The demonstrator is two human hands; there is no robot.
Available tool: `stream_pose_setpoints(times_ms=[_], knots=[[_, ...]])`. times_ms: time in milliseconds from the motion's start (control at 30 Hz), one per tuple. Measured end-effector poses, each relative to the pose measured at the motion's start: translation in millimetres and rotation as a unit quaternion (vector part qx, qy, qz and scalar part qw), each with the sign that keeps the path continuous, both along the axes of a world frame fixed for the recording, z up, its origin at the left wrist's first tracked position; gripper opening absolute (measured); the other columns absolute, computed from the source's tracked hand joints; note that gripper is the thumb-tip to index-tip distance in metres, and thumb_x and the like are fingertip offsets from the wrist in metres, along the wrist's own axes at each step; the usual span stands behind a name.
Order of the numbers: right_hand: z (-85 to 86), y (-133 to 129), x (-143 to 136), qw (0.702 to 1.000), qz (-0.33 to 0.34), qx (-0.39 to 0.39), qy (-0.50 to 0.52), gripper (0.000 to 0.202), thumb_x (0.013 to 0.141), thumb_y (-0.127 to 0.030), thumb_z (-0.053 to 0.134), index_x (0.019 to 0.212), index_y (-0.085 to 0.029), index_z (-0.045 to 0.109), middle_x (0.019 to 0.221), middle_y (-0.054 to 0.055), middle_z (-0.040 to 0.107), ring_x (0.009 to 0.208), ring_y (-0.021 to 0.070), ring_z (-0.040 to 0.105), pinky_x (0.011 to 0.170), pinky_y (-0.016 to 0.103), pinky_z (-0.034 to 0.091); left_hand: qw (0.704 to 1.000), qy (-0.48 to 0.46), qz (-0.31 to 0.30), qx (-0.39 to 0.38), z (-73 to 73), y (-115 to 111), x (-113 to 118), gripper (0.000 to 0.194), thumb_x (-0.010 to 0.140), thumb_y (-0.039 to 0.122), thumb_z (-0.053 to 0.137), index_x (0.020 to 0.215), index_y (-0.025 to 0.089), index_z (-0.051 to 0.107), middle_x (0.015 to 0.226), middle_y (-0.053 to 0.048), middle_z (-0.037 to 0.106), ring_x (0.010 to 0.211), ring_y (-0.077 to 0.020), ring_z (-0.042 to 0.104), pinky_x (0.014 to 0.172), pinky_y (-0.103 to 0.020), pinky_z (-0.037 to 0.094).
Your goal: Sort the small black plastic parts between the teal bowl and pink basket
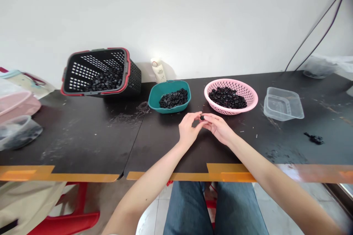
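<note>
My left hand (189,127) and my right hand (218,126) meet over the black table, just in front of two containers. A small round black piece (202,118) is pinched between the fingers of both hands. Behind them to the left is a teal basin (156,97) with many small black pieces (173,98) in it. The pink perforated basket (249,97), just behind my right hand, holds a heap of similar dark pieces (227,98).
A tilted dark basket (135,79) with red trim holds more black pieces at left. A white bottle (158,71) stands by the wall. At right are a clear tub (284,104) and a small black cluster (314,138). Pink and clear containers sit far left.
</note>
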State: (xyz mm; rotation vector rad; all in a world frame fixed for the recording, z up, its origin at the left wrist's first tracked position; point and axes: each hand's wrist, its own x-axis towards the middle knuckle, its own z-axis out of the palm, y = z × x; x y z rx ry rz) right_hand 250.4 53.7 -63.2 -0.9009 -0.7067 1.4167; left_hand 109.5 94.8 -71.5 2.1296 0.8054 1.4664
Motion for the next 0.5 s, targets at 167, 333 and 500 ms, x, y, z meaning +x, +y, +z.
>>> stream_pose_setpoints(times_ms=[167, 333, 500], knots=[[1.5, -1.7, 1.9, 1.000, -0.005, 0.027, -0.002, 0.024, 0.072, -0.029, 0.073, 0.094, -0.024, 0.067, 0.088, 0.001, 0.072, 0.082, 0.0141, 0.067, 0.085, 0.033, 0.051, 1.000, -0.001, -0.013, -0.005, 3.7, 2.4, -1.2, 0.029, 0.081, 0.031, 0.065, 0.109, 0.023, 0.064, 0.098, -0.004, 0.063, 0.093, -0.0144, 0.059, 0.086, -0.031, 0.049], [1.1, -3.7, 1.1, 0.998, -0.007, 0.054, -0.030, 0.019, 0.074, -0.031, 0.072, 0.091, -0.024, 0.066, 0.081, 0.000, 0.071, 0.076, 0.0130, 0.067, 0.079, 0.032, 0.055, 1.000, -0.002, -0.008, 0.019, 2.5, 2.9, -3.1, 0.023, 0.082, 0.026, 0.063, 0.104, 0.023, 0.067, 0.089, -0.003, 0.065, 0.086, -0.0136, 0.059, 0.080, -0.030, 0.049], [-1.6, -3.3, 0.8, 0.996, -0.031, 0.057, -0.061, 0.019, 0.072, -0.032, 0.073, 0.089, -0.024, 0.069, 0.082, -0.001, 0.069, 0.077, 0.0135, 0.067, 0.073, 0.030, 0.057, 0.999, -0.014, 0.009, 0.036, 2.0, -0.2, -3.5, 0.020, 0.081, 0.025, 0.065, 0.101, 0.022, 0.067, 0.091, -0.003, 0.066, 0.085, -0.0137, 0.059, 0.078, -0.030, 0.049]])
